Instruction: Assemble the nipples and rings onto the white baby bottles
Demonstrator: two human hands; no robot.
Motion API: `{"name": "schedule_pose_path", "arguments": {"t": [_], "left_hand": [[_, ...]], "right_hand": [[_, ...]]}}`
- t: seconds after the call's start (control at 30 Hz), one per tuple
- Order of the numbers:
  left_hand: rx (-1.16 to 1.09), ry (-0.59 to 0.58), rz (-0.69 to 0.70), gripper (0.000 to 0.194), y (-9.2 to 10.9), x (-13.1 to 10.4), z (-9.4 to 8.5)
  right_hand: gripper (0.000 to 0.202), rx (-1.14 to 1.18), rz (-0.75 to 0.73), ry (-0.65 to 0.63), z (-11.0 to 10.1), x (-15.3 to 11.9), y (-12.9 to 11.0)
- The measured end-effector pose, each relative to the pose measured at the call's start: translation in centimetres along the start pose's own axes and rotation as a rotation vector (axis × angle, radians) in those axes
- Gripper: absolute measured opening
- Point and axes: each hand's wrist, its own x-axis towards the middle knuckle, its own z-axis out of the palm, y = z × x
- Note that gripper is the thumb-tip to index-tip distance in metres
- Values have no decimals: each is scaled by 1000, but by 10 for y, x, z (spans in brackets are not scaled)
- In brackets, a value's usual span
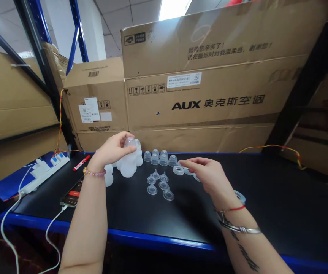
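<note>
Datum: the clear caps (163,159) are standing grouped on the black tabletop (141,217); all positions are being referenced to them.
Left hand (115,147): is being positioned left of the caps; a clear-topped piece (130,142) is being grasped between thumb and fingers, above a frosted bottle; whether the two are joined cannot be told.
Frosted bottles (128,167): are standing clustered left of the caps, partly being hidden by the left hand.
Right hand (206,172): is being positioned right of the caps, thumb and fingertips being brought together; whether a part is being pinched cannot be told.
Rings (178,173): are lying just right of the caps, some being covered by the right hand.
Teats (164,185): are being arrayed in front of the caps.
Phone (74,193): is being connected to a white cable (56,220), well left of the caps.
Carton (198,123): is standing behind the caps.
</note>
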Motion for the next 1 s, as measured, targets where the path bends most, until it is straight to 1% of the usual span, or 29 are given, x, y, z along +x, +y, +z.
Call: {"name": "schedule_pose_path", "arguments": {"t": [0.07, 0.13, 0.2, 0.3, 0.4, 0.5, 0.57, 0.7, 0.83, 0.93, 1.0], "left_hand": [[59, -61, -75, 41, -8, -4, -5], [164, -91, -153, 41, -16, -4, -5], [265, -83, -200, 41, -21, -2, -4], [373, -39, -241, 42, -25, 2, 0], [450, -33, -306, 40, -25, 5, 2], [500, -31, -359, 42, -24, 7, 4], [518, -26, -376, 43, -24, 8, 5], [526, -32, -392, 46, -24, 10, 8], [503, -29, -415, 51, -22, 9, 8], [448, 22, -394, 55, -24, 5, 1], [380, 115, -338, 54, -26, 2, -5]], "right_hand": [[22, -10, -13, 12, 0, 1, 3], [23, -26, -14, -3, 0, 2, 5], [24, -52, 0, -17, 0, 3, 6], [24, -70, 22, -15, -1, 4, 7], [21, -66, 16, -20, -1, 4, 8], [20, -67, 4, -68, 0, 2, 10], [21, -78, 3, -81, 1, 1, 11], [21, -97, 21, -62, 0, 0, 12], [21, -103, 4, -46, 0, 1, 13], [21, -114, -20, -38, 1, 3, 14], [21, -136, -39, -38, 2, 5, 16]]}}
